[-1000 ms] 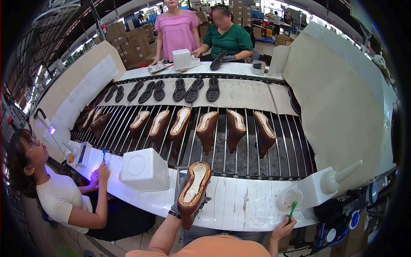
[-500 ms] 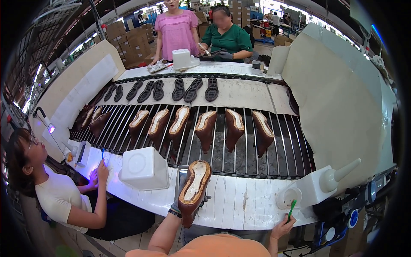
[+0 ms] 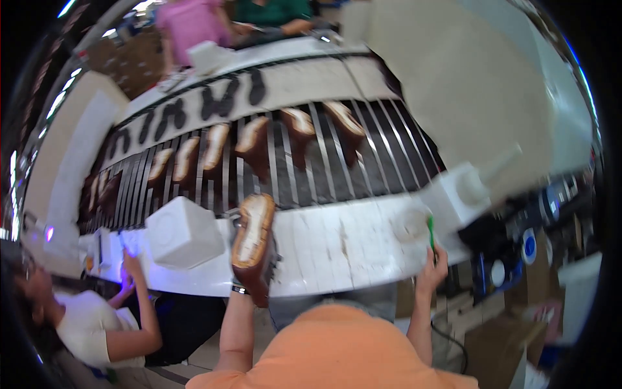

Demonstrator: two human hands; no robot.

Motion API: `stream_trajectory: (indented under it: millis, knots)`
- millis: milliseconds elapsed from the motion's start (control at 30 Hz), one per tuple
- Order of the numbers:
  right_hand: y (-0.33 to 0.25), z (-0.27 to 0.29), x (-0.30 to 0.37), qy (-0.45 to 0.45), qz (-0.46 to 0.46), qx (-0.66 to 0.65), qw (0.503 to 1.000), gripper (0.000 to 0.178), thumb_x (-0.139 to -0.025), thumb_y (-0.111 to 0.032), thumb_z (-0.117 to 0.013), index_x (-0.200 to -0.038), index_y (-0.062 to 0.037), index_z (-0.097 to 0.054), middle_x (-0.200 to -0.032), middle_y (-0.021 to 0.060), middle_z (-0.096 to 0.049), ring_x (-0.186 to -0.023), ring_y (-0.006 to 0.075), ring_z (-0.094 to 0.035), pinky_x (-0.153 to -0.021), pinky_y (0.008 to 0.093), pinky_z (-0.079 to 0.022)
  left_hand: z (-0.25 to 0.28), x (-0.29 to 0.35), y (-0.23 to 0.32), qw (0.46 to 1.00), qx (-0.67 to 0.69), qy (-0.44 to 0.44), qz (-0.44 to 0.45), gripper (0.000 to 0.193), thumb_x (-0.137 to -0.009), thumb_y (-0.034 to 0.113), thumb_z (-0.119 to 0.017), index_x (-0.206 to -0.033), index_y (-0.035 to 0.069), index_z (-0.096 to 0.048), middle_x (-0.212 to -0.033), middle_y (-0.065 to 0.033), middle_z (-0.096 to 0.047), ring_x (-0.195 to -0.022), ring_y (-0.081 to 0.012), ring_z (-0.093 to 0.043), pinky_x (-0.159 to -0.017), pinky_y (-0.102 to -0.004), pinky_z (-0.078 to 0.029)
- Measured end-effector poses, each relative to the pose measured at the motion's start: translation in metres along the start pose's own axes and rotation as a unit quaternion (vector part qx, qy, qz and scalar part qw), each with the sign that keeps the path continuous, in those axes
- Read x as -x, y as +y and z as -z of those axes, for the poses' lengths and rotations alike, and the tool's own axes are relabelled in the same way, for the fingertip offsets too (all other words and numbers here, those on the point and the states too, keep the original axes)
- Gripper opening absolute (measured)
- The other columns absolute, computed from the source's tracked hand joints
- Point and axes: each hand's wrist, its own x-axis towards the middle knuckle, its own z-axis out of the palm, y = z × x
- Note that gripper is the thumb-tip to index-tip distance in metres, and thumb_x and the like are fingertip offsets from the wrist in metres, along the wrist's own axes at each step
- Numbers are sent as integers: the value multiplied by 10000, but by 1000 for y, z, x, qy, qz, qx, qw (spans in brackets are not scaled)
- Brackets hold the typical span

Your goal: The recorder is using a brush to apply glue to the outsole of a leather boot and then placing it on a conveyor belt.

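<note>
My left hand, in a dark glove, grips a brown shoe upper turned sole side up, its pale bottom facing me. Most of that hand is hidden behind the shoe. Over on the right, my bare right hand is closed around a thin green brush. The brush tip is at the rim of a round white cup joined to a white plastic bottle. The picture is blurred, so contact between tip and cup is unclear.
Several upturned brown shoe uppers stand on a metal roller conveyor. Black soles lie on a belt beyond. A white plastic container sits on the white ledge. A co-worker is at the left; two people stand across.
My view has swung, so the conveyor and ledge appear higher and further left. Both hands keep hold of the shoe upper and the green brush; the brush still stands at the cup.
</note>
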Motion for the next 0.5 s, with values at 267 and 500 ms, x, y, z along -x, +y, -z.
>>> stream_trajectory:
  millis: [267, 500]
  knots:
    - [-36, 33, -35, -82, 64, 171, 980, 145, -791, -122, -683, -920, -60, -654, -854, 105, -618, -799, 305, -592, -684, 381, -466, -25, -24, 38, 826, 526, 27, 201, 372, -954, 339, -493, -1139, 17, -489, -764, -65, -568, -605, -173, -593, -404, -320, -491]
    - [-46, 28, -36, -153, 64, 273, 947, 119, -786, -140, -675, -856, -59, -623, -811, 88, -600, -807, 301, -599, -671, 416, -472, -31, -10, 20, 797, 579, -2, 170, 574, -935, 560, -391, -1084, 20, -519, -751, -101, -533, -643, -237, -567, -587, -316, -515]
